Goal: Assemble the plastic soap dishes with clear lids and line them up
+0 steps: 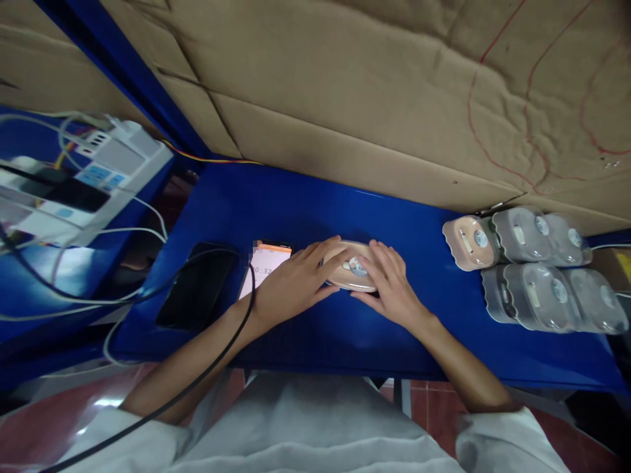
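Observation:
A small peach-coloured plastic box (351, 284) with a clear lid and a round sticker lies on the blue table between my hands. My left hand (308, 272) wraps its left end, fingers over the lid and thumb along the near side. At the right end my right hand (393, 279) grips it the same way, with fingertips on the lid by the sticker. The hands partly cover both ends of the box. Beside my left wrist lies a phone (261, 263) with a lit timer screen, partly hidden by the forearm.
Several similar lidded boxes (539, 295), mostly grey and one peach (472, 242), stand in rows at the right. A dark phone (197, 289) lies at left. Power strips (113, 171) with tangled cables sit further left. A black cable (236, 322) crosses my left forearm. Cardboard (345, 98) walls the back.

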{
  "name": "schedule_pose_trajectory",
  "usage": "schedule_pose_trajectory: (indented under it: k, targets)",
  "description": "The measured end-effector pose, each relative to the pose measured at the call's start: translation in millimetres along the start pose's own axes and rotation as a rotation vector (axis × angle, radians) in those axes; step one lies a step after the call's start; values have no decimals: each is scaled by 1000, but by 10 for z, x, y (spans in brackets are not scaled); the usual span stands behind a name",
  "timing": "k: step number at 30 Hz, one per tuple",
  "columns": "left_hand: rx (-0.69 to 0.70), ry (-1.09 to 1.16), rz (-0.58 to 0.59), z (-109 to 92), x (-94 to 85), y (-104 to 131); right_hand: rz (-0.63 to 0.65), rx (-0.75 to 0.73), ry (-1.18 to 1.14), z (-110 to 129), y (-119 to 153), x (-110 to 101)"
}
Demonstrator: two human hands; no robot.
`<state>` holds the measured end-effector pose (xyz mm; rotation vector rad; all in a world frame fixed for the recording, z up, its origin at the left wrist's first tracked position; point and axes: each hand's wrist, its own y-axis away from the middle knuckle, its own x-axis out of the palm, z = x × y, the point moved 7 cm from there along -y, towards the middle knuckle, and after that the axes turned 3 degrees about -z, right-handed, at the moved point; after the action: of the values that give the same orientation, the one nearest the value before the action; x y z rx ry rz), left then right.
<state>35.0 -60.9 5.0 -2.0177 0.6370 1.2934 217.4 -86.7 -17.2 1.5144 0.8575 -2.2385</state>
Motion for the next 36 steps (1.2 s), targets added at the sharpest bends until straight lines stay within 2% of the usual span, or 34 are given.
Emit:
schedule_pose_trajectory:
  k: [3, 5, 7, 9, 11, 14, 17, 20, 24, 28, 32, 36]
  targets:
    - [-14, 26, -19, 4, -38, 6, 65, 56, -153, -114, 46, -213]
    - [-27, 43, -21, 1, -58, 9, 48, 146, -212, -313, 113, -440]
    - [-31, 61, -16, -11, -72, 8, -85, 299, -102, -620, 226, -698]
    - [-33, 76, -9, -19, -78, 3, -224, 481, 146, -934, 396, -881]
    - [-33, 84, -5, -21, -82, -3, -259, 647, 372, -1185, 575, -914]
    - [-29, 85, -3, -15, -81, -6, -172, 761, 498, -1401, 734, -784]
    - [-26, 88, -7, -5, -72, -5, -160, 716, 494, -1411, 738, -730]
    - [-31, 72, -16, 17, -57, -10, -188, 665, 463, -1346, 678, -775]
    - [-39, -18, -36, 47, -39, -43, -181, 534, 333, -1189, 533, -787]
    - [-20, -89, 1, -17, -21, -120, -153, 392, 197, -1008, 407, -716]
    - [12, -149, 43, -123, -26, -234, -183, 431, 215, -1047, 443, -675]
    - [-24, -216, 20, -41, -45, -385, -165, 444, 184, -1177, 489, -593]
